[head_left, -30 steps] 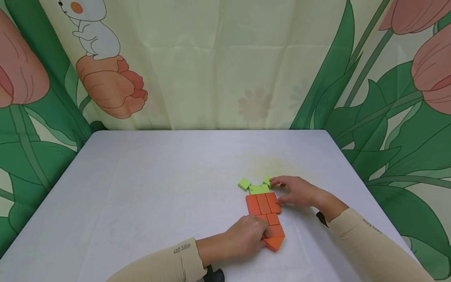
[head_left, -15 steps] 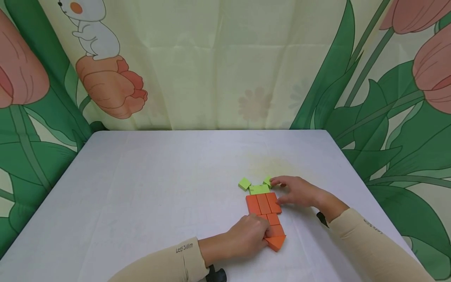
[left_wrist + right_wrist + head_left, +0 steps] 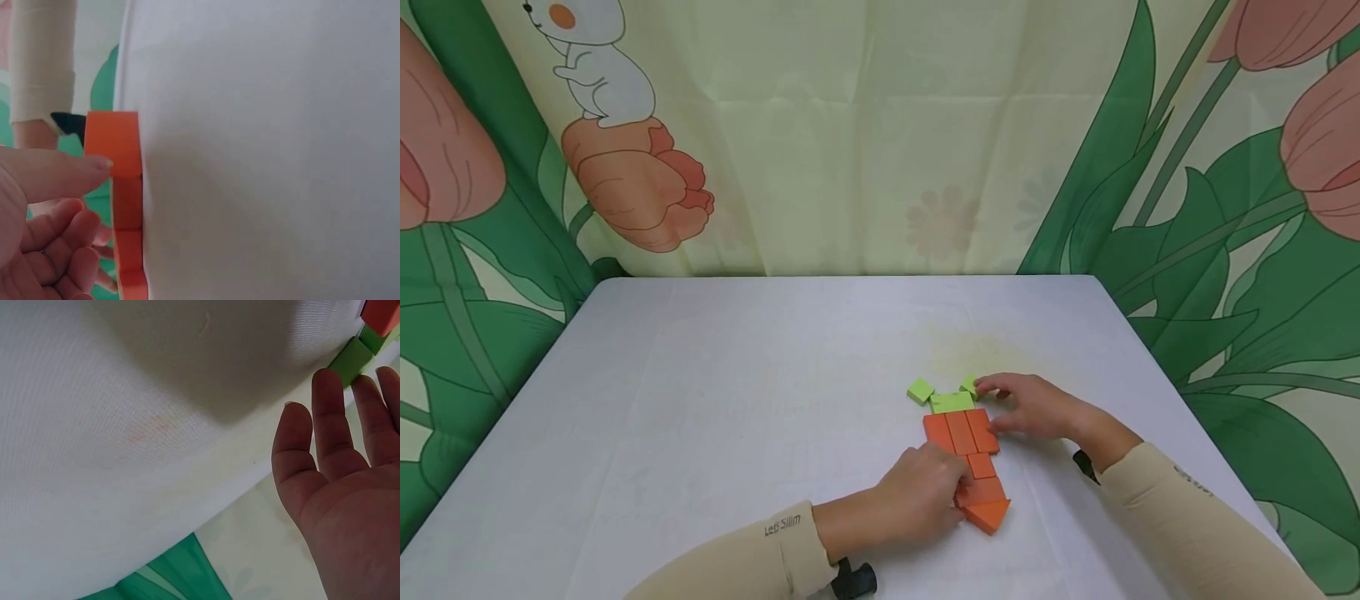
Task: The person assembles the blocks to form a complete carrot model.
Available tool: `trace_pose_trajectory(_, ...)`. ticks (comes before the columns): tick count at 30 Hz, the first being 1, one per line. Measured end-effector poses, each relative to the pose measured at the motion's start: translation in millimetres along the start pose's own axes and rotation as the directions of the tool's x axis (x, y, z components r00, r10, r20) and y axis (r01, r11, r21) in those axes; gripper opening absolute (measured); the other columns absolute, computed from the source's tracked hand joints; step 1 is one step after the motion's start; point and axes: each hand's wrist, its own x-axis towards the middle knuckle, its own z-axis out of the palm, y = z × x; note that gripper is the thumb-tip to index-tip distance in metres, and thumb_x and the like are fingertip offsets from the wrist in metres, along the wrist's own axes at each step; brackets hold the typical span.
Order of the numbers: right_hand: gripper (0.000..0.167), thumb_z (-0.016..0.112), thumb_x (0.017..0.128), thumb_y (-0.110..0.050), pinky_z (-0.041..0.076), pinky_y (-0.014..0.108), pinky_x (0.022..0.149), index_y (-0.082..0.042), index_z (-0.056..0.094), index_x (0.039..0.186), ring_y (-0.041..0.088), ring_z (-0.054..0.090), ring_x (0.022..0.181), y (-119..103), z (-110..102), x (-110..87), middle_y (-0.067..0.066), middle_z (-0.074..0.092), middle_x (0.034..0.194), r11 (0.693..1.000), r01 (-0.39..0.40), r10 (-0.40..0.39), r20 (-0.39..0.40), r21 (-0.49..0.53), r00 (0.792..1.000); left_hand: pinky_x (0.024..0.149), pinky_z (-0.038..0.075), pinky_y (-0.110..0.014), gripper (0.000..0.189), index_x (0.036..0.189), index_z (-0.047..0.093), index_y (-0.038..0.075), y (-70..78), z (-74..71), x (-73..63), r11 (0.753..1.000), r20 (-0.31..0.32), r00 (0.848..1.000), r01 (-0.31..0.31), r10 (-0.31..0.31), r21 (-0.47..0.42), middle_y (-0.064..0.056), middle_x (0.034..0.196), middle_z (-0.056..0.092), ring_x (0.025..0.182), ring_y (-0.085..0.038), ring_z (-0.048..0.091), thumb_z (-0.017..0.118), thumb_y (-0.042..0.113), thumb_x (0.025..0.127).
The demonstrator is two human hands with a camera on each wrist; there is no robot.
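Orange blocks lie joined in a tapering column (image 3: 961, 432) on the white table, with a triangular orange block (image 3: 987, 517) at the near end. A green block (image 3: 951, 403) caps the far end, flanked by a left green cube (image 3: 921, 391) and a right green cube (image 3: 967, 386). My left hand (image 3: 921, 492) is over the column's left side, hiding part of it. In the left wrist view its straight thumb (image 3: 69, 172) touches the triangular block, other fingers loosely bent around nothing. My right hand (image 3: 1037, 406) rests beside the column, fingertips at the right green cube.
The white-clothed table (image 3: 700, 400) stretches left and behind the blocks. A printed curtain (image 3: 865, 142) with a rabbit and tulips hangs behind the table's far edge. A black strap device (image 3: 853, 579) is on the left wrist.
The triangular block has shifted slightly right, lining up under the column. My left hand has drawn back a little to the left. The right hand stays put.
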Motion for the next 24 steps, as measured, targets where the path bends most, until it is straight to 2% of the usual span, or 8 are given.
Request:
trace_pose_trajectory(8,0.049,0.079,0.086,-0.018,0.050,0.047,0.094,-0.010,0.062,0.131,0.032,0.054,0.117,1,-1,0.9,0.009,0.058,0.137,1.000,-0.028,0.028,0.004,-0.004,1.000,0.075,0.044,-0.026,0.033,0.108,0.070,0.015,-13.9,-13.0,-2.0,0.996,0.014,0.997,0.082,-0.082,-0.017,0.011,0.094,0.062,0.089,-0.008,0.049,0.086,0.023,0.081)
trace_pose_trajectory(14,0.053,0.080,0.086,-0.022,0.051,0.046,0.093,-0.010,0.061,0.133,0.033,0.054,0.118,0,-2,0.9,0.009,0.057,0.138,0.999,-0.041,0.041,0.002,0.004,0.999,0.077,0.044,-0.026,0.037,0.113,0.068,0.013,-20.7,-14.4,-5.2,0.997,0.007,0.998,0.068,-0.068,-0.023,0.007,0.097,0.062,0.092,-0.010,0.049,0.085,0.024,0.082)
trace_pose_trajectory(18,0.054,0.078,0.087,-0.022,0.052,0.047,0.091,-0.008,0.059,0.136,0.034,0.054,0.118,-2,-5,-1.7,0.011,0.055,0.140,1.000,-0.019,0.019,-0.024,0.001,1.000,0.084,0.046,-0.029,0.041,0.119,0.067,0.013,-26.9,-16.7,-6.3,0.996,-0.022,0.997,0.080,-0.080,-0.031,0.007,0.104,0.064,0.101,-0.012,0.052,0.083,0.026,0.084)
trace_pose_trajectory(21,0.054,0.075,0.089,-0.023,0.051,0.050,0.092,-0.006,0.058,0.137,0.037,0.054,0.120,-4,-9,-6.9,0.014,0.052,0.144,1.000,-0.004,0.003,-0.064,-0.017,0.998,0.094,0.046,-0.036,0.050,0.129,0.063,0.012,-35.4,-22.5,-7.7,0.993,-0.065,0.991,0.114,-0.116,-0.027,0.002,0.119,0.064,0.113,-0.017,0.053,0.081,0.029,0.085)
trace_pose_trajectory(24,0.054,0.073,0.091,-0.025,0.046,0.056,0.097,-0.003,0.056,0.138,0.040,0.053,0.123,-10,-13,-13.7,0.018,0.049,0.146,0.998,0.012,-0.020,-0.136,-0.064,0.991,0.100,0.045,-0.043,0.057,0.136,0.057,0.010,-46.5,-33.0,-10.6,0.988,-0.126,0.980,0.152,-0.155,-0.032,-0.004,0.132,0.060,0.124,-0.023,0.051,0.079,0.031,0.088)
